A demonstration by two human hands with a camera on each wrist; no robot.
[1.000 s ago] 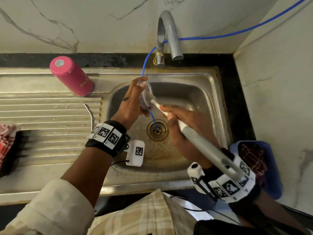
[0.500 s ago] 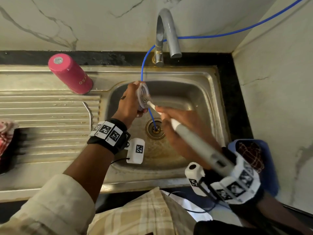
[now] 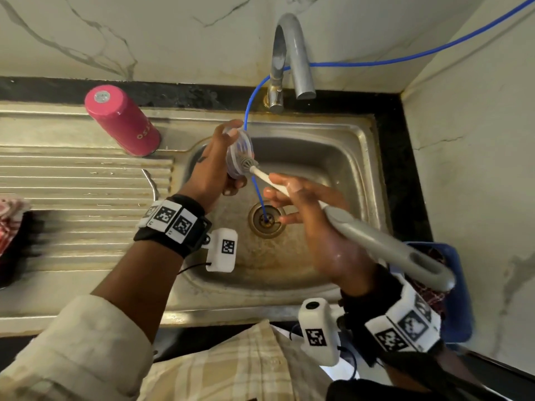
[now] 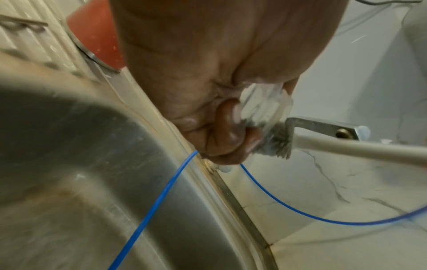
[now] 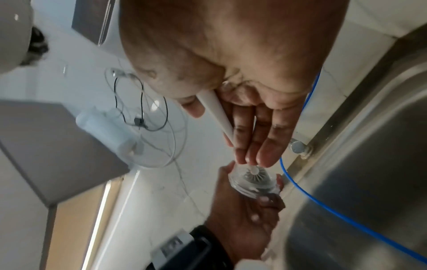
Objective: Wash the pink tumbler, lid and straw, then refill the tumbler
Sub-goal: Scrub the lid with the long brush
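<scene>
Steel sink (image 3: 359, 157): basin with drain at centre, a thin blue tube (image 3: 249, 111) running down into the drain. Ribbed drainboard left of the basin.

Pink tumbler (image 3: 123, 121): standing upside down on the drainboard at the basin's back-left corner, base up, white lettering on its side.

Bottle brush (image 3: 362, 230): grey handle, white neck, bristle head pressed against the lid's inner face above the basin. Right hand (image 3: 315, 224) holds the neck between thumb and fingers; fingers lie nearly straight along it.

Lid (image 3: 239, 156): clear, round, held on edge over the basin's left side. Left hand (image 3: 212, 169) grips its rim, fingers curled round it.

Straw: not identifiable in any view.
</scene>
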